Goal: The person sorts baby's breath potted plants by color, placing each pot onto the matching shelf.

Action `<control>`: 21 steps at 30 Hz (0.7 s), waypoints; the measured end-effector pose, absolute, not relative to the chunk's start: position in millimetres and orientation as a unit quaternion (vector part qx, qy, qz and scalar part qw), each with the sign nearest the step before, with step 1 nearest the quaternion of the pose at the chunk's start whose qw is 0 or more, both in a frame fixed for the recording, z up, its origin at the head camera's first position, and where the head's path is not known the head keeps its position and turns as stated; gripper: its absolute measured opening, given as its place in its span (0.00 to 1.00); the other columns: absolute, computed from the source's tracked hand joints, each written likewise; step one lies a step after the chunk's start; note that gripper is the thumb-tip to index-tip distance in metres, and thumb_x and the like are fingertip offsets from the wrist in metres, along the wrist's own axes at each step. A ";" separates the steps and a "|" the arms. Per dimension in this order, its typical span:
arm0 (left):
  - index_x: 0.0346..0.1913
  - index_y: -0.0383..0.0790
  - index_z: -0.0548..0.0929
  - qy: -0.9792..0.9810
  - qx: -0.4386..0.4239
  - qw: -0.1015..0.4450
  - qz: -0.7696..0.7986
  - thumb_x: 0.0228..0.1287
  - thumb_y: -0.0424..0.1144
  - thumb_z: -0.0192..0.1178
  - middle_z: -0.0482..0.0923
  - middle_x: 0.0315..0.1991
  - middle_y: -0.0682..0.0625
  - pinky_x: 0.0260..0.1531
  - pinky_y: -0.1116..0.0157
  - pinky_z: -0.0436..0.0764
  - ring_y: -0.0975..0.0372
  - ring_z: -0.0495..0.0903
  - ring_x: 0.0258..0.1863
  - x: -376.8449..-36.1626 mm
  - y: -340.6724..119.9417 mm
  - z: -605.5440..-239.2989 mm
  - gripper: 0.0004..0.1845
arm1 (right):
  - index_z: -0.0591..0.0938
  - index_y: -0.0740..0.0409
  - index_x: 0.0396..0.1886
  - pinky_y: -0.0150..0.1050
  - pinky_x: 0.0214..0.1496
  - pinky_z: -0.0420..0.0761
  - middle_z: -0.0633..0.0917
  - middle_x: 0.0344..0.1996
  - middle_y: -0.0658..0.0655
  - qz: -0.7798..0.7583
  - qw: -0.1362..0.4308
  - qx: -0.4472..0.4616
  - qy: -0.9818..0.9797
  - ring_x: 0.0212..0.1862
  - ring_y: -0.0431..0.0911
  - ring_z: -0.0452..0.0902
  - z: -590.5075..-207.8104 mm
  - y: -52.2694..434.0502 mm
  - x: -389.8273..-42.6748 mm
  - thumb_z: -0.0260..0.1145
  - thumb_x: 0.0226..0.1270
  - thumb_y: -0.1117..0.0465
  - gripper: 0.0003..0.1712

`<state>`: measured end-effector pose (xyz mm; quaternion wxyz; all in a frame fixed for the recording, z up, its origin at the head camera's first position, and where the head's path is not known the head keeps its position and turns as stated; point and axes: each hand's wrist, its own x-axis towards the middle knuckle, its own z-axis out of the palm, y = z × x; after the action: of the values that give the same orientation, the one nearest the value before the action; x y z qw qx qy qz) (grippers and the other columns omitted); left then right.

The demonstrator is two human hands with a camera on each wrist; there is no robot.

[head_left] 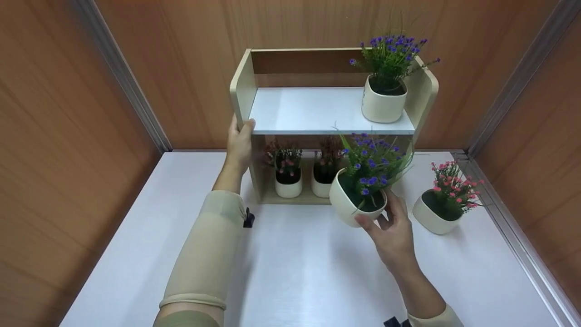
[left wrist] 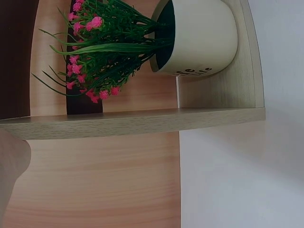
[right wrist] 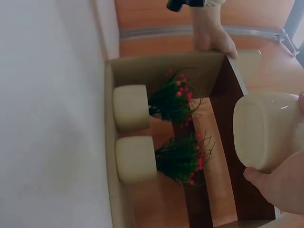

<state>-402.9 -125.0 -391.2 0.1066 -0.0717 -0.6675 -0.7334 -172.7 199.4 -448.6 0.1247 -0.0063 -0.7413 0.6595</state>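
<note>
My right hand (head_left: pixel 394 229) holds a white pot of blue-purple artificial flowers (head_left: pixel 352 200) by its rim and side, thumb at the front. The pot is tilted, in front of the small two-tier shelf (head_left: pixel 333 110). In the right wrist view the underside of that pot (right wrist: pixel 251 130) shows beside the thumb. My left hand (head_left: pixel 239 143) grips the shelf's left side panel, thumb at its front edge. Two white pots of pink flowers, a left one (head_left: pixel 288 185) and a right one (head_left: pixel 320 185), stand in the lower tier.
Another pot of purple flowers (head_left: pixel 385 103) stands at the right end of the upper tier. On the white table (head_left: pixel 290 272), right of the shelf, sits a pot of pink flowers (head_left: pixel 435 215). Wooden panels (head_left: pixel 181 68) with metal edge rails (head_left: pixel 131 77) enclose the table.
</note>
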 end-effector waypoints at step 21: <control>0.89 0.51 0.53 -0.669 -0.087 0.118 -0.729 0.85 0.44 0.50 0.57 0.88 0.45 0.91 0.47 0.46 0.51 0.48 0.91 -405.4 -117.8 -391.0 0.35 | 0.60 0.51 0.88 0.46 0.85 0.70 0.68 0.74 0.56 0.619 0.205 0.124 -0.747 0.83 0.47 0.67 -361.7 146.3 -251.1 0.81 0.68 0.51 0.56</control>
<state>-405.4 -117.8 -391.0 0.1179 -0.0865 -0.6685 -0.7292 -251.1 146.3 -361.7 0.2053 0.1240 -0.7475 0.6195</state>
